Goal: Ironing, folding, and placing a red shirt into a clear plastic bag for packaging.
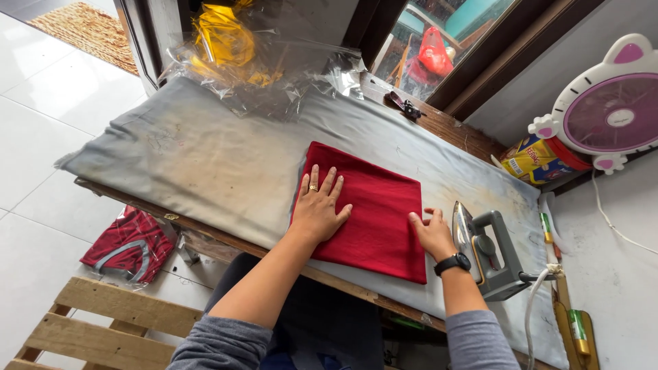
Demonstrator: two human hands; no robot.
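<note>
Both hands, left hand (319,209) splayed; right hand (432,233) flat on red cloth (377,212).

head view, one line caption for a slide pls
Both hands, left and right, press flat on folded red cloth beside an upright iron.

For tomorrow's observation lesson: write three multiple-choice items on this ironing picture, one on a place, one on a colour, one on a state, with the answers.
1. Where does the iron stand?
A. beside the right hand
B. on the floor
C. on the window ledge

2. What colour is the folded cloth?
A. blue
B. red
C. white

3. How does the left hand lie?
A. clenched in a fist
B. lifted off the table
C. flat on the cloth, fingers spread

Answers: 1 A, the iron stands upright at the person's right on the grey padded table; 2 B, the cloth is plainly red; 3 C, the palm presses down with fingers apart.
</note>
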